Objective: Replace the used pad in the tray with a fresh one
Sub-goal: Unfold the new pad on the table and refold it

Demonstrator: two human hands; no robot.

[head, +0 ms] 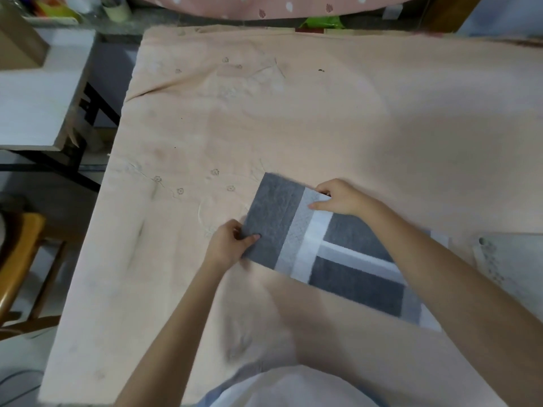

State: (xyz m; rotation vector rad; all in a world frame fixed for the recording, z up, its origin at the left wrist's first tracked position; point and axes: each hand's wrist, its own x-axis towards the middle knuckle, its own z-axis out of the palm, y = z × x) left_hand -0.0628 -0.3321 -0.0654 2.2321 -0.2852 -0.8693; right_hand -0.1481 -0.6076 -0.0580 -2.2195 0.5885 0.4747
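Observation:
A folded pad (276,215) with dark grey, light grey and white bands lies on the peach cloth-covered table (293,118), right of centre near me. My left hand (232,242) pinches the pad's near-left dark grey edge, thumb on top. My right hand (338,198) grips the far edge at the light grey band. The pad's right part runs under my right forearm. No tray is clearly in view.
A pale speckled sheet (505,265) lies at the right edge of the table. A white side table (38,92) stands to the left, a wooden chair (20,268) below it. Clutter lines the far edge beyond the table.

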